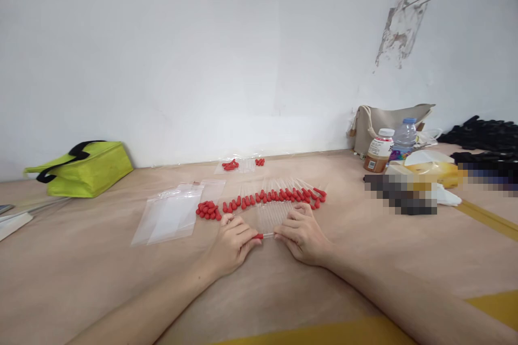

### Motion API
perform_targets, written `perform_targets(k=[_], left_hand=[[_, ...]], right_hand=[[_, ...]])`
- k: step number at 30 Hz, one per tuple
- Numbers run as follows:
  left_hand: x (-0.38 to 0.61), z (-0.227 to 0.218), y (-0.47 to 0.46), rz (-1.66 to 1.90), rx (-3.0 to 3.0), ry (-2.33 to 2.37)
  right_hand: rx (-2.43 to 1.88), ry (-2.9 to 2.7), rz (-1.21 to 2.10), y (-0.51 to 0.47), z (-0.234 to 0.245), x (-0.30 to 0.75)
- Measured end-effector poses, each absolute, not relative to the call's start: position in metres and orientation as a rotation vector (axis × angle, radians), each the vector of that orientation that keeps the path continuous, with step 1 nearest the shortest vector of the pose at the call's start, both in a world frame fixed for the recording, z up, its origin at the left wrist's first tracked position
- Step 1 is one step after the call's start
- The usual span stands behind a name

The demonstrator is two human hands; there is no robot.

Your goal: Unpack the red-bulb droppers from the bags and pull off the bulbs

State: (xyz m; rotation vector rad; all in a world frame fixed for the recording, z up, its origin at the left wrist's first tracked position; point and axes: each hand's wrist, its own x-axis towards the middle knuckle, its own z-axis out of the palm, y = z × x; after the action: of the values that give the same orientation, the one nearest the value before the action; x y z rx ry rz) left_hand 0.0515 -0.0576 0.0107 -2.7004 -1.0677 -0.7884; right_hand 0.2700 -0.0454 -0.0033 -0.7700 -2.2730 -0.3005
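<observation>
My left hand [234, 240] pinches a red rubber dropper bulb [258, 236]. From the bulb's open end a thin clear tube [268, 235] runs to my right hand [301, 234], whose fingertips are closed on it. Whether the tube sits inside the bulb or only meets it, I cannot tell. Just beyond my hands lies a row of droppers [279, 195] with red bulbs and clear tubes. Loose clear tubes [272, 215] lie side by side between the hands and that row. A small heap of red bulbs [208, 209] is beside my left hand.
Flat clear plastic bags [172, 213] lie at left, near a lime-green bag [91, 167]. Bagged red-bulbed droppers [230, 165] rest by the wall. At right stand a brown drink bottle [379, 151], a water bottle [404, 137], a grey bag [394, 118] and a yellow tissue pack [439, 172].
</observation>
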Motion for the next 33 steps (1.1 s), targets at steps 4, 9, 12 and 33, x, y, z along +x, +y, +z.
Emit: perform_targets(k=[4, 9, 12, 33], left_hand=[[0.044, 0.012, -0.065, -0.734, -2.768, -1.001], [0.039, 0.011, -0.067, -0.722, -2.799, -0.971], [0.04, 0.011, -0.067, -0.727, -2.805, -0.966], [-0.006, 0.025, -0.029, -1.371, -2.252, -1.723]], right_hand=[[-0.714, -2.304, -0.342, -0.05, -0.002, 0.271], [-0.691, -2.307, -0.345, -0.052, -0.001, 0.272], [-0.69, -2.308, -0.314, -0.052, -0.001, 0.272], [-1.698, -2.135, -0.183, -0.021, 0.026, 0.323]])
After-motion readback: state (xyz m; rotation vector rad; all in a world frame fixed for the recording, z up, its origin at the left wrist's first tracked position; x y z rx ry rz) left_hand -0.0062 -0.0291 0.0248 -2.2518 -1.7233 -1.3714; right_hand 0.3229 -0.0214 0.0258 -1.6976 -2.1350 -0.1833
